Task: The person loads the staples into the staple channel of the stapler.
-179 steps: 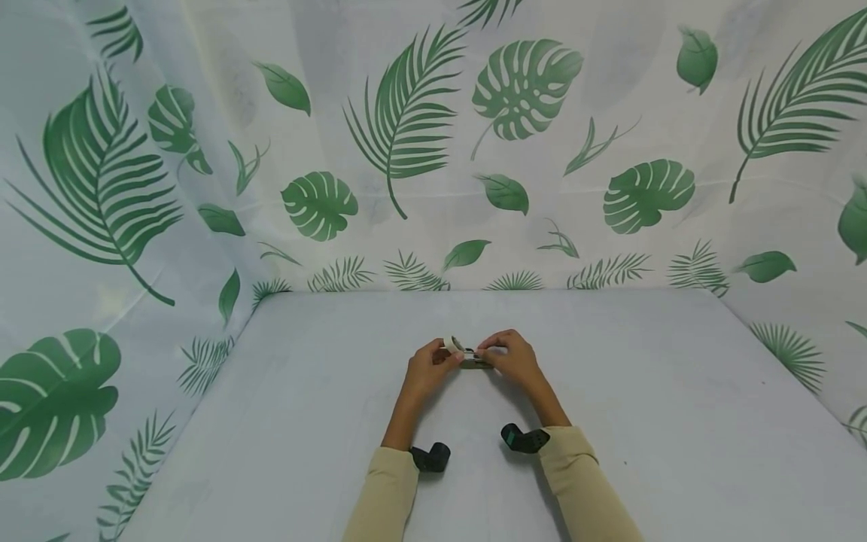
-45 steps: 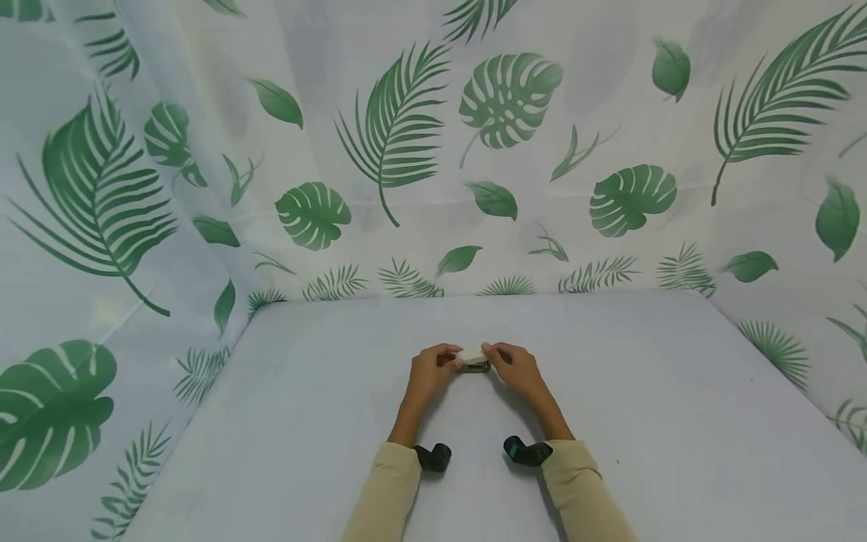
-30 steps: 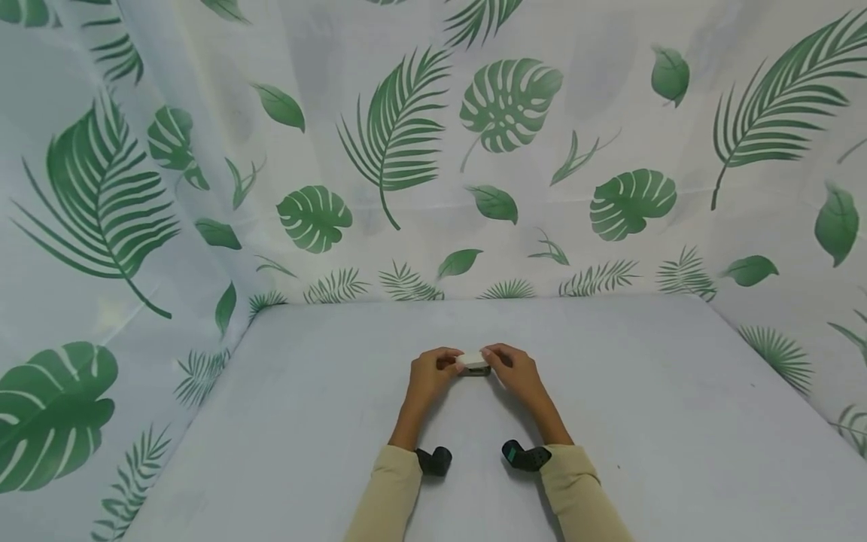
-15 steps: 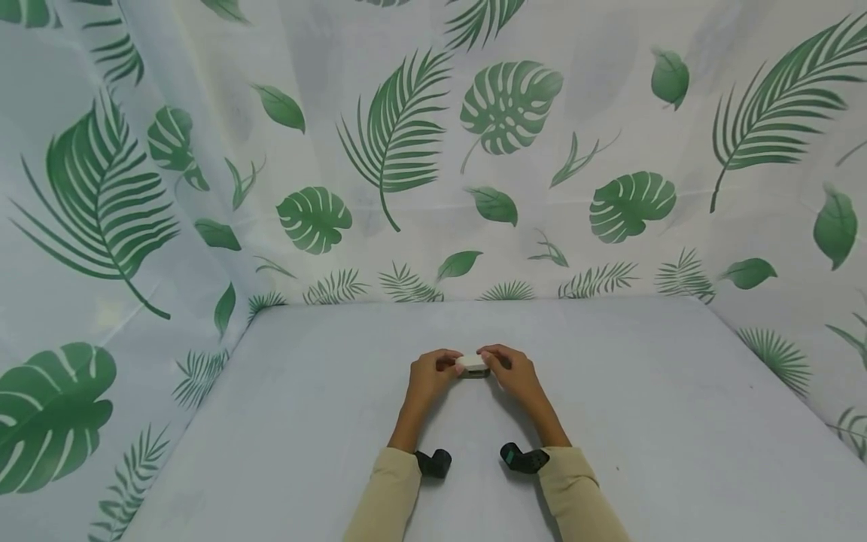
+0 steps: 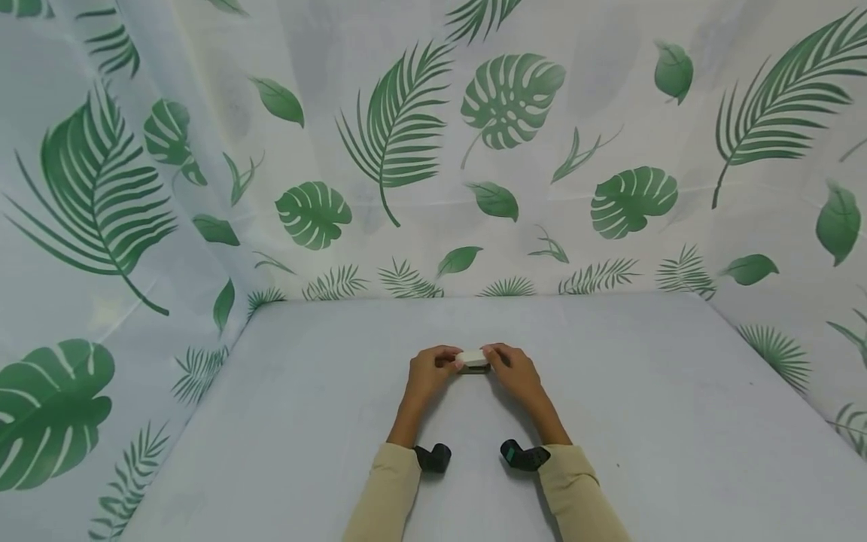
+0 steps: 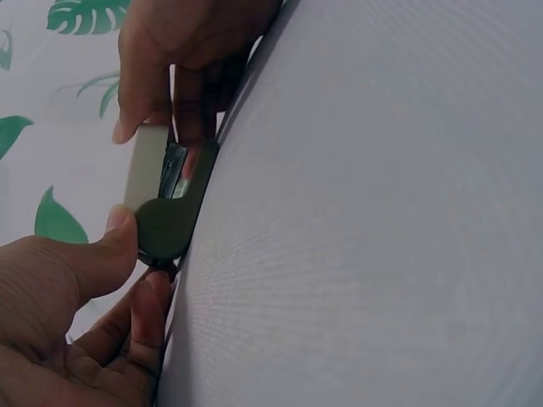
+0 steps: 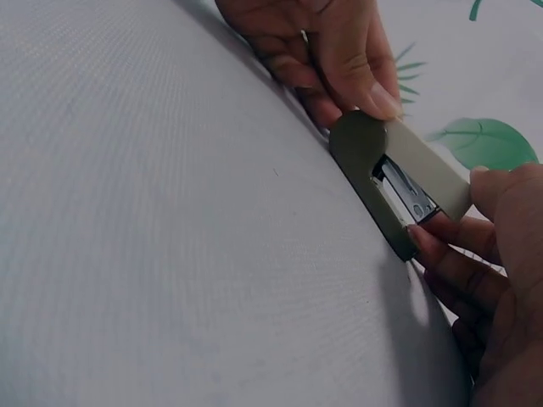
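A small stapler (image 5: 473, 357) with a cream top and a dark green base lies between my hands on the white table. My left hand (image 5: 428, 373) holds its rounded hinge end, thumb on the cream top and fingers at the back. At the other end, my right hand (image 5: 516, 370) grips the front, its thumb on the cream lever and fingertips at the base. In the right wrist view, the stapler (image 7: 361, 148) shows its metal magazine between lever and base. The left wrist view shows the stapler's green side (image 6: 170, 225) close along the tabletop.
The white tabletop (image 5: 325, 421) stretches around both hands. A white curtain (image 5: 433, 188) printed with green leaves stands behind and at the sides. Black wrist cameras (image 5: 433, 458) are strapped at both cuffs.
Six seconds ago the stapler's cream top stood raised with the inside exposed; now it is folded down over the magazine. Over the last second and a half, the hands have only shifted slightly.
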A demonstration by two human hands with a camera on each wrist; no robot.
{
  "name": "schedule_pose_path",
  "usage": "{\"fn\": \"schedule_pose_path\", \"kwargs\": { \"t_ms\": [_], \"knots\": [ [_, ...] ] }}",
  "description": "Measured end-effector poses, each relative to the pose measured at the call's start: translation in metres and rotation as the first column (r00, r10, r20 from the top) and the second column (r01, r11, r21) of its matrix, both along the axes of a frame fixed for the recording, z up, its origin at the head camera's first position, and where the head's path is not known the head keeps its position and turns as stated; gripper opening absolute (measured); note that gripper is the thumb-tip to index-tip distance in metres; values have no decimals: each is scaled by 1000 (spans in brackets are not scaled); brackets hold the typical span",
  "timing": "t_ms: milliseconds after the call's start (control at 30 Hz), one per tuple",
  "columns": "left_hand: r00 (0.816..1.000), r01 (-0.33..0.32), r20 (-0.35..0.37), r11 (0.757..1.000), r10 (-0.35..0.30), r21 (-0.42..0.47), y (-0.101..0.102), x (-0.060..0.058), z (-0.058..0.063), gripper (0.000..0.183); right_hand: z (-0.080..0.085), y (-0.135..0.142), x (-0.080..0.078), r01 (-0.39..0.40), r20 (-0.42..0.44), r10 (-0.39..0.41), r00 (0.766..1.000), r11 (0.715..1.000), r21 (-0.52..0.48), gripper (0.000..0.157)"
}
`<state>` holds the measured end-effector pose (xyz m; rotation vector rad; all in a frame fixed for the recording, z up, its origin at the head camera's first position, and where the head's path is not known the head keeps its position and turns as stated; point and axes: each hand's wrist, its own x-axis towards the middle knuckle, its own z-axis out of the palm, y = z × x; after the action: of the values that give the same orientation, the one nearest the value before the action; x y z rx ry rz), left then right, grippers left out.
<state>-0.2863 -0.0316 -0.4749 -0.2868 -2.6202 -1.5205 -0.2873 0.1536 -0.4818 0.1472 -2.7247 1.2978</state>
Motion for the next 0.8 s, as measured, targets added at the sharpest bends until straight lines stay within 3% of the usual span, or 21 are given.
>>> {"fn": "schedule_pose_path", "kwargs": {
  "t_ms": [467, 800],
  "knots": [
    [1000, -1, -1, 1000, 1, 3, 2, 4, 5, 22, 1, 1, 4, 19, 25, -19, 999, 1000, -3, 44],
    [1000, -1, 3, 1000, 1, 12, 3, 0, 8, 27, 8, 3, 0, 11, 23, -11, 1000, 1000, -5, 47]
  ]
}}
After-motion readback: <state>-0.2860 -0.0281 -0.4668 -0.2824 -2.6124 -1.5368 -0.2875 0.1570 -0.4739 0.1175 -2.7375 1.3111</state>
